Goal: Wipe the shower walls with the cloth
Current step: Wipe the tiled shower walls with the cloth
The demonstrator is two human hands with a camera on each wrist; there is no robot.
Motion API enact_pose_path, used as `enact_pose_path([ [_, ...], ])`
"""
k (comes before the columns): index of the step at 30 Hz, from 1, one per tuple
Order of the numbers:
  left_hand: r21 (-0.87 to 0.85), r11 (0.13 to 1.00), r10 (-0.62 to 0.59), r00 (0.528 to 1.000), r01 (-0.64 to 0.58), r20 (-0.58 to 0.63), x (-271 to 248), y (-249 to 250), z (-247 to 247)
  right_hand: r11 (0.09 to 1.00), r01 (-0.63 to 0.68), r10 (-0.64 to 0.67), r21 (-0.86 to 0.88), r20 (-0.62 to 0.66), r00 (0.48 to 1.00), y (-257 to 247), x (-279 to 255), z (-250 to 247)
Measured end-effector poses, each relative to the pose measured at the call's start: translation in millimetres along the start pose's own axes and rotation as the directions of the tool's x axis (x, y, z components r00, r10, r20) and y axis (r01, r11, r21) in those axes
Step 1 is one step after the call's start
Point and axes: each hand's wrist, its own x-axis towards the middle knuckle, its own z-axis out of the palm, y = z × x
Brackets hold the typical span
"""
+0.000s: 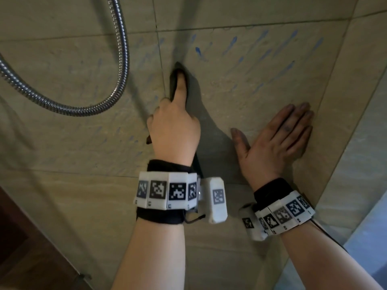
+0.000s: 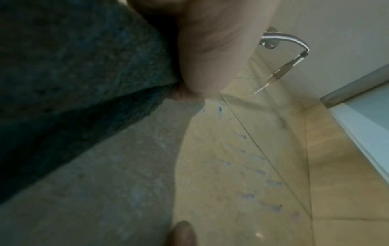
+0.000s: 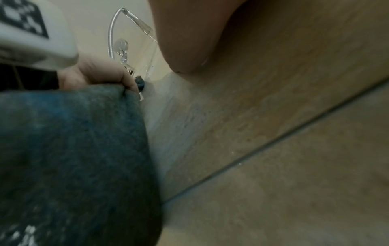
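The left hand (image 1: 173, 130) grips the dark blue-grey terry cloth (image 2: 69, 79), index finger pressing it against the beige tiled shower wall (image 1: 240, 84). Just beside, the right hand (image 1: 278, 139) lies flat, fingers straight, on the wall.

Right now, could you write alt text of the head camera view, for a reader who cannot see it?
A left hand grips a dark cloth and presses it with one finger against a beige tiled shower wall streaked with blue marks. The right hand lies flat and open on the wall beside it. A metal shower hose loops at left.
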Motion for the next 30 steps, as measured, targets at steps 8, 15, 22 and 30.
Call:
enact_pose_path([
  [8,-0.092,0.992,-0.089,0.995,0.086,-0.035,5,-1,0,1.0,0.007,-0.007,-0.014,-0.001,1.0,1,1,0],
  [15,-0.038,0.998,-0.045,0.998,0.044,-0.047,25,6,-21,0.999,0.013,-0.014,-0.046,-0.021,1.0,2,2,4],
  [22,-0.086,0.993,-0.087,0.995,0.083,-0.047,9,3,0,1.0,0.011,-0.011,-0.017,-0.001,1.0,1,1,1],
  [30,-0.033,0.997,-0.07,0.996,0.068,-0.057,37,11,-31,0.997,0.008,-0.012,-0.075,-0.057,0.998,2,2,7],
])
